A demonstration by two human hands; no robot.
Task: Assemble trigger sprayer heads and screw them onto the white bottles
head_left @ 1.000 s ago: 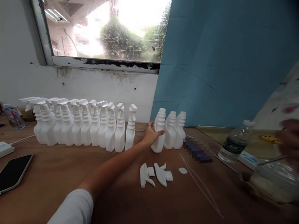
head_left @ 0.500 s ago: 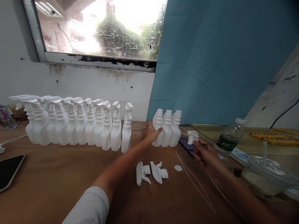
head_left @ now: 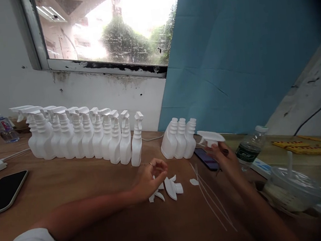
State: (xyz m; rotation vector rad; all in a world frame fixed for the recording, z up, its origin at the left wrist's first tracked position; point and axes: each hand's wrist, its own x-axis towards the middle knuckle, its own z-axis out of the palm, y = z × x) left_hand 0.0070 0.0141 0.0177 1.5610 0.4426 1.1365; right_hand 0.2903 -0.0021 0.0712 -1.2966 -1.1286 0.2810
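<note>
My right hand (head_left: 222,156) grips a white trigger spray head (head_left: 211,136), just right of three white bottles (head_left: 181,143) without heads. A thin dark item, too small to name, shows at those fingers. My left hand (head_left: 151,176) is loosely curled above the table, with a gap between thumb and fingers and nothing visible in it. Beneath it lies one loose spray head (head_left: 156,196), partly hidden by the hand. Another spray head (head_left: 172,188) lies just right of it. Further left stands a row of white bottles with spray heads fitted (head_left: 87,139).
A small white disc (head_left: 194,182) and thin clear strips (head_left: 214,202) lie on the brown table (head_left: 98,187). Behind my right hand is a dark phone (head_left: 206,159). A water bottle (head_left: 250,148) and a lidded cup (head_left: 290,187) stand right. Another phone (head_left: 7,192) lies left.
My left hand has let go of the leftmost headless bottle and come down and left over the loose spray heads. My right hand has raised and turned its spray head.
</note>
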